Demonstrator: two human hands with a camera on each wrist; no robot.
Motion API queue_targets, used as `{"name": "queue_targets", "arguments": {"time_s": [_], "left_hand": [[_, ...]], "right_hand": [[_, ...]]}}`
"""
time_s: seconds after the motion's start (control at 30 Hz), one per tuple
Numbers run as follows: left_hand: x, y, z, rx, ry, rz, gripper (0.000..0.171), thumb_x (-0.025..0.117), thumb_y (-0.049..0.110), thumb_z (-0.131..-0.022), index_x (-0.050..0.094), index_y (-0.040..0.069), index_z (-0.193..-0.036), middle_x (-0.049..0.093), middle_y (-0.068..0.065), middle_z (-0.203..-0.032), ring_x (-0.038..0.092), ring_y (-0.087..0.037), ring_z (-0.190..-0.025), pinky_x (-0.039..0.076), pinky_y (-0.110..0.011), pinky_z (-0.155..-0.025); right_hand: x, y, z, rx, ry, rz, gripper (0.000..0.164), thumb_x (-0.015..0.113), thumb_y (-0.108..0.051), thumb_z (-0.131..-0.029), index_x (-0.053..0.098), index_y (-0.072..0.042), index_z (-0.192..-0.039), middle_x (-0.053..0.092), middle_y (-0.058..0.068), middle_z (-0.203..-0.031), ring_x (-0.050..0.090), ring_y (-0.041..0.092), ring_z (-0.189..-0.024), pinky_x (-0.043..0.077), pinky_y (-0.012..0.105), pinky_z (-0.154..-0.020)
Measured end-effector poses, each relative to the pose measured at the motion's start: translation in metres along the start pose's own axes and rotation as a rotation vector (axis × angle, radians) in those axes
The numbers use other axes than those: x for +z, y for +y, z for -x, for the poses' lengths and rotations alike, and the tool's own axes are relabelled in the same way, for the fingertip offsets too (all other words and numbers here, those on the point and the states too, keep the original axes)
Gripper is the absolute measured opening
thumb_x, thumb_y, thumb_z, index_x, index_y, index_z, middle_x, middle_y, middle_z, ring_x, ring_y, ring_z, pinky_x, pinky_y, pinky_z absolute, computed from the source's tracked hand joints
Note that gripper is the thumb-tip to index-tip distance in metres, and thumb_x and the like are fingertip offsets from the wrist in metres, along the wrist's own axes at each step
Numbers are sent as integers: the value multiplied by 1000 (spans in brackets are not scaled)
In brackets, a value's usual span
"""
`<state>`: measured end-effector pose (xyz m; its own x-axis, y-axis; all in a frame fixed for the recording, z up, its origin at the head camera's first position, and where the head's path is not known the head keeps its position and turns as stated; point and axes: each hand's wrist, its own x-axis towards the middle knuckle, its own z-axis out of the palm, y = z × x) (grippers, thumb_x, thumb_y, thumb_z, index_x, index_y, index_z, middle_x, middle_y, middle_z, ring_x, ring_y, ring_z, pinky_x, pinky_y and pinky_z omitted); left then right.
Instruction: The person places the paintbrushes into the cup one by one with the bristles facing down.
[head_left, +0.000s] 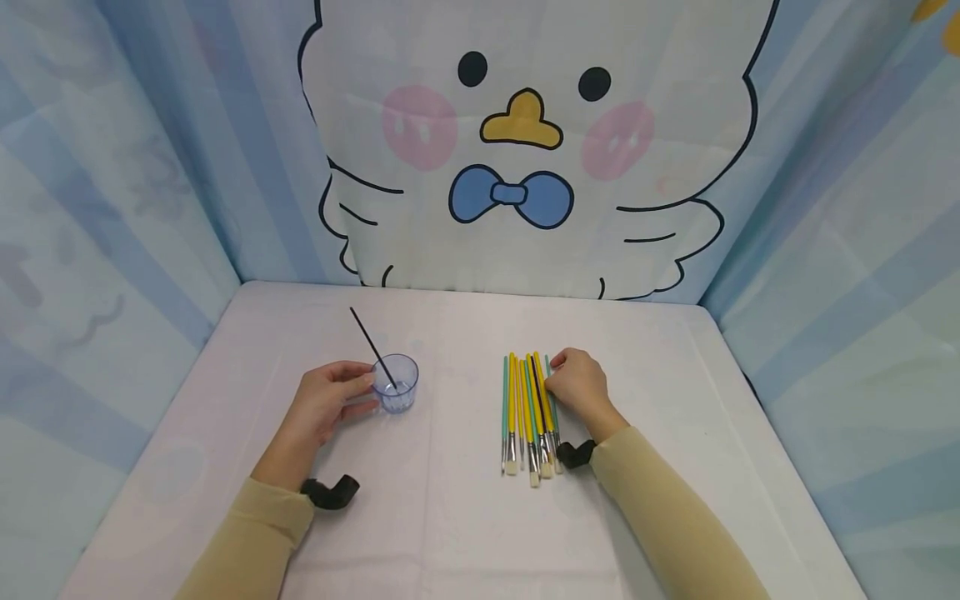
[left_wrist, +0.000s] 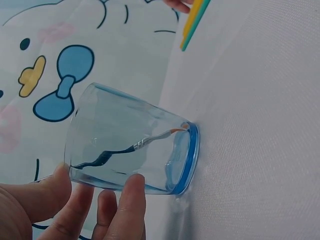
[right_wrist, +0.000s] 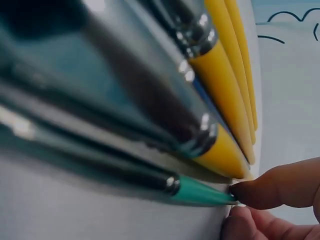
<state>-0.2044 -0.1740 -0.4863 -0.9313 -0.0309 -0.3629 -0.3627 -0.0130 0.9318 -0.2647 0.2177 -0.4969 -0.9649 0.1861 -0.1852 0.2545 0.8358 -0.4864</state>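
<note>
My left hand holds a clear bluish plastic cup by its side, which stands upright on the table. In the left wrist view the thumb is near the cup's rim and the other fingers lie along its wall. Inside leans a thin dark-handled paintbrush, bristles down, seen bent through the plastic. At the right end of a row of paintbrushes, my right hand pinches the handle tip of a green paintbrush between thumb and finger. That row has yellow, green and dark handles, bristles toward me.
A pale cloth covers the table. Behind it hangs a curtain printed with a cartoon bird, and blue striped curtains close off both sides. Black straps sit at both wrists.
</note>
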Motion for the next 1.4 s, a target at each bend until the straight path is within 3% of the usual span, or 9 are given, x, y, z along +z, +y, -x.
{"name": "queue_targets", "arguments": {"time_s": [0.17, 0.4, 0.63, 0.77, 1.03, 1.4], "left_hand": [[1, 0, 0, -7, 4, 1, 41, 71, 11, -105, 61, -2, -143, 61, -11, -127, 69, -20, -111, 68, -33, -92], [2, 0, 1, -8, 12, 1, 41, 70, 9, -105, 61, -2, -143, 61, -11, -128, 69, -20, -112, 68, -33, -92], [0, -2, 0, -1, 9, -1, 41, 71, 11, -105, 61, -2, -143, 61, -12, -128, 69, -22, -114, 68, -33, -92], [0, -1, 0, -2, 8, 1, 42, 70, 11, -105, 60, -3, -144, 61, -12, -129, 69, -25, -117, 68, -32, -92], [1, -1, 0, -8, 13, -5, 41, 70, 11, -105, 61, -1, -143, 59, -15, -134, 68, -24, -117, 68, -33, -93], [1, -1, 0, -10, 22, -6, 41, 71, 11, -105, 62, 0, -143, 60, -15, -134, 69, -24, -117, 67, -33, -93]], "right_hand": [[-1, -6, 0, 10, -3, 42, 27, 70, -12, -87, 71, -5, -114, 73, 15, -113, 63, 30, -94, 54, 38, -79], [-4, -6, -3, 19, -41, 31, 31, 71, -14, -88, 72, -4, -117, 73, 16, -118, 64, 31, -98, 55, 40, -83], [-8, -2, -6, 96, -89, -119, 31, 72, -14, -92, 72, -9, -123, 71, 12, -115, 63, 20, -80, 51, 25, -64], [-9, -3, -5, 120, -113, -250, 33, 71, -9, -92, 70, -9, -125, 69, 13, -110, 61, 17, -72, 51, 22, -58], [-10, -17, 4, 37, -72, -405, 37, 70, -4, -94, 67, -8, -130, 64, 12, -108, 61, 22, -87, 60, 22, -64], [-11, -45, 20, -97, -27, -599, 38, 69, 0, -95, 66, -9, -131, 61, 9, -104, 59, 20, -80, 65, 30, -70]]}}
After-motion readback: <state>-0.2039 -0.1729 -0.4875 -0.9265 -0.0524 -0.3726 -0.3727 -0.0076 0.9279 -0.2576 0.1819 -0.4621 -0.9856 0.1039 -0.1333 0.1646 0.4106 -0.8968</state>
